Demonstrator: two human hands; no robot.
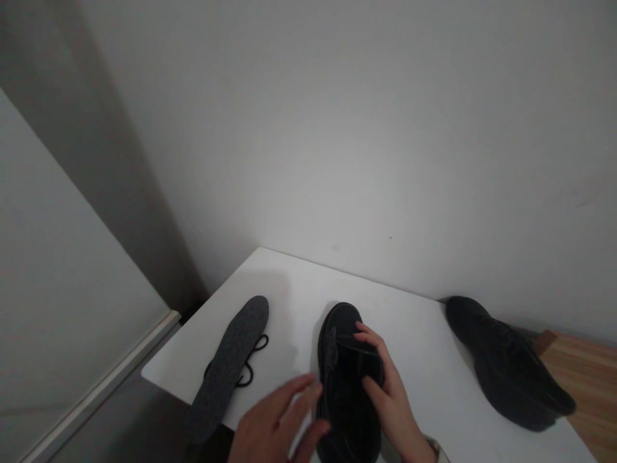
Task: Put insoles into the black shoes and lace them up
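Note:
A black shoe (348, 411) lies on the white table, toe pointing away from me, its opening spread and its tongue folded forward. My right hand (388, 392) grips the shoe's right side, thumb inside the opening and fingers over the outer upper. At the shoe's left edge is my left hand (284, 418), slightly blurred, with thumb and fingers apart and nothing seen between them. Whether its fingertips touch the shoe I cannot tell. Left of the hands lies a grey felt insole (234, 363), partly covering a looped black shoelace (245, 375).
The white table (299, 289) stands against a pale wall (337, 161). A second black shoe (506, 366) lies near the right edge of the tabletop. Beyond it is a wooden surface (583, 379). At the left is a white panel (58, 270).

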